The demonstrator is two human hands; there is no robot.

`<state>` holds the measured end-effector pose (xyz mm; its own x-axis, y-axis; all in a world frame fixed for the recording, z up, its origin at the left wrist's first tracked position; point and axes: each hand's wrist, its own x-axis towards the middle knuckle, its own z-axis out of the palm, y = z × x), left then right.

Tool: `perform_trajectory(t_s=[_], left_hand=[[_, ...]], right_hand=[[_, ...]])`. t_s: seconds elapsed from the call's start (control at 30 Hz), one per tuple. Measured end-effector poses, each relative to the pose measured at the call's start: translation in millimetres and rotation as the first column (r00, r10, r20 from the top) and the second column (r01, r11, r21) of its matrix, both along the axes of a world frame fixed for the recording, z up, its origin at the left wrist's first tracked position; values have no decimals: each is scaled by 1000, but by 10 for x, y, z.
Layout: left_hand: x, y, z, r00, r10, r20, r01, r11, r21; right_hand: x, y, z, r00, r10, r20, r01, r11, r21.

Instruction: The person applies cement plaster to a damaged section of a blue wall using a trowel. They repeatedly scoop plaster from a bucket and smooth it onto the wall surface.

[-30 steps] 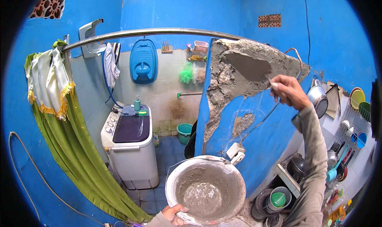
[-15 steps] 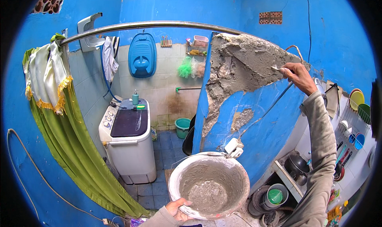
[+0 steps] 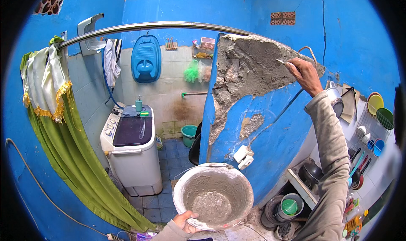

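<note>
My left hand (image 3: 186, 222) grips the near left rim of a white bucket (image 3: 179, 194), fingers closed over its edge. Wet grey mortar (image 3: 213, 205) lies in the bottom and coats the inner sides. My right arm reaches up to the top of a blue partition wall (image 3: 270, 144). There my right hand (image 3: 305, 75) is closed on a trowel (image 3: 281, 62), mostly hidden by the fingers, with only a thin pale part showing. It meets the grey mortar patch (image 3: 258, 61) spread along the wall's upper part, rough at the left edge.
A white socket block (image 3: 243, 156) hangs on its cable in front of the wall, just above the bucket. A metal rail (image 3: 169, 25) runs overhead. On the left are a green curtain (image 3: 80, 156) and a washing machine (image 3: 131, 152); pots (image 3: 311, 171) stand low right.
My right hand has moved slightly up and left along the mortar with the trowel. My left hand still holds the bucket. The whole view has shifted a little.
</note>
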<state>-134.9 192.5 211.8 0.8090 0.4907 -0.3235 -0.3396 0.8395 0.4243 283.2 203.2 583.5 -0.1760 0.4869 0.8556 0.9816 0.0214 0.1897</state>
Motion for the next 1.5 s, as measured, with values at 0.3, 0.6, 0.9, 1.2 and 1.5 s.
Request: perform_trajectory(t_s=[0.3,0.6,0.9,1.2,1.5], left_hand=[[-70,3,-212,999,38,-23,-38,999,3],[-61,31,-285,998,29,-47,-30,999,-28],[-74,13,-282,999,39,-15,-39,999,-20],[-94,21,-306,998,45,-41,-45,999,-6],[-91,10,-496,997,40,-69,-42,999,-23]], right_hand=[[18,-68,-323,912,62,-405,-131,981,-143],[-361,-100,-434,998,-53,-43,58,991,121],[-99,-11,-487,976,-99,-194,118,989,91],[-422,-159,-644,991,-86,-106,110,963,245],[-993,-666,-1116,985,138,-106,-167,919,-357]])
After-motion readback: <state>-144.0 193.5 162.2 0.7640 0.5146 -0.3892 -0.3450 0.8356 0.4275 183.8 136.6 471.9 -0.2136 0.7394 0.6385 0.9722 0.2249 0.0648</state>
